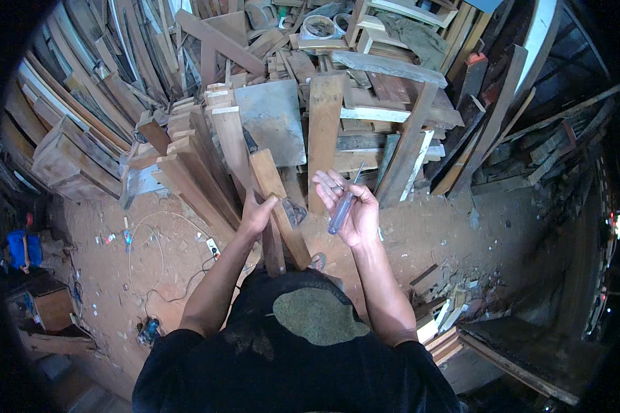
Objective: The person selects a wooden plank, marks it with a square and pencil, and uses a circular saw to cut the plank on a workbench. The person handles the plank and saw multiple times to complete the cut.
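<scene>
My left hand is closed on a long wooden board, its thumb over the edge. A second, paler wooden piece runs along the left side of that hand; I cannot tell whether the fingers go round it too. In my right hand, turned palm up, lies a screwdriver with a clear purplish handle, its thin metal shaft pointing away from me. A dark object, partly hidden, shows just right of the board. The screwdriver is apart from the wood.
Several upright timbers stand left of my left hand. A wide plank leans ahead, beside a grey flat panel. Stacked scrap wood fills the far side. A cable and blue power tool lie on the floor.
</scene>
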The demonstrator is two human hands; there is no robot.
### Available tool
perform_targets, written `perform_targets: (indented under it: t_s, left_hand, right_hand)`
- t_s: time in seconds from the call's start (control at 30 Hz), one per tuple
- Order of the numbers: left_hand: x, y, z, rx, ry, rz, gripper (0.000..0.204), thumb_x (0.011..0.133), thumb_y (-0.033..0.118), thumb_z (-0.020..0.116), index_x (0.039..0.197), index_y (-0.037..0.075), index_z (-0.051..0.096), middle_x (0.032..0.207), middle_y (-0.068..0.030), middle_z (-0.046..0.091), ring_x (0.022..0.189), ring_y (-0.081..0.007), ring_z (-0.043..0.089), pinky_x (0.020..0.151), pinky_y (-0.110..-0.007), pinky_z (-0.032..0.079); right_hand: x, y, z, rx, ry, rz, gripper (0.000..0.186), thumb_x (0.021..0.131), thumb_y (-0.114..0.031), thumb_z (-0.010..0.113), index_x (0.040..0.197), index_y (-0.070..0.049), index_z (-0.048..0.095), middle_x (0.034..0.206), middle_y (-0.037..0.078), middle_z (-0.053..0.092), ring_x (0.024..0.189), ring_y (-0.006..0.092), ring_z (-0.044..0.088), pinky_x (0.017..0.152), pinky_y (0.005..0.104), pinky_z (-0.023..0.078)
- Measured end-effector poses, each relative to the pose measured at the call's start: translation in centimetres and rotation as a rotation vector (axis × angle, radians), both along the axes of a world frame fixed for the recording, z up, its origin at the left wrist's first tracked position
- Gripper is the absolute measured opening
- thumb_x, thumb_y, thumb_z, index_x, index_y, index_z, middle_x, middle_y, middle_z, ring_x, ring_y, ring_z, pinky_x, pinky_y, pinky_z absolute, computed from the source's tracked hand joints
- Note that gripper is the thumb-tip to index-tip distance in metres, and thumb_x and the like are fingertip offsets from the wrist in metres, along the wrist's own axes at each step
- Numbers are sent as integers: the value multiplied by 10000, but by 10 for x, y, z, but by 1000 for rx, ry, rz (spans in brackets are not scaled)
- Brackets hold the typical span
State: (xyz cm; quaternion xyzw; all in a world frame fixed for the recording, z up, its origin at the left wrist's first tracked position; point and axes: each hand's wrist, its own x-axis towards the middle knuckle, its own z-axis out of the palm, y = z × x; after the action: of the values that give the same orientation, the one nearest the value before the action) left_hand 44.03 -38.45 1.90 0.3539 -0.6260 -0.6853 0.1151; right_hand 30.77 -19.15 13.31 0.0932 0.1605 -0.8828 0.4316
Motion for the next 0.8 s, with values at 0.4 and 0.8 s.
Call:
perform_targets:
  t_s: [0.4,0.8]
  left_hand:
    - [-126,-86,11,47,-4,-51,690,786,199,717,1342,-50,392,1220,-176,580,1130,-273,575,989,-391,456]
    - [-180,-147,1,-9,-29,-95,848,740,260,771,1385,-89,344,1295,-253,560,1209,-313,563,1051,-401,428]
  right_hand:
    - [-120,-108,-5,-142,-73,69,530,881,-138,531,1317,149,444,1333,328,521,1232,412,559,1084,462,476]
    - [-180,-182,-71,694,284,223,376,971,-147,469,1258,93,512,1144,210,630,1004,267,649,898,355,546]
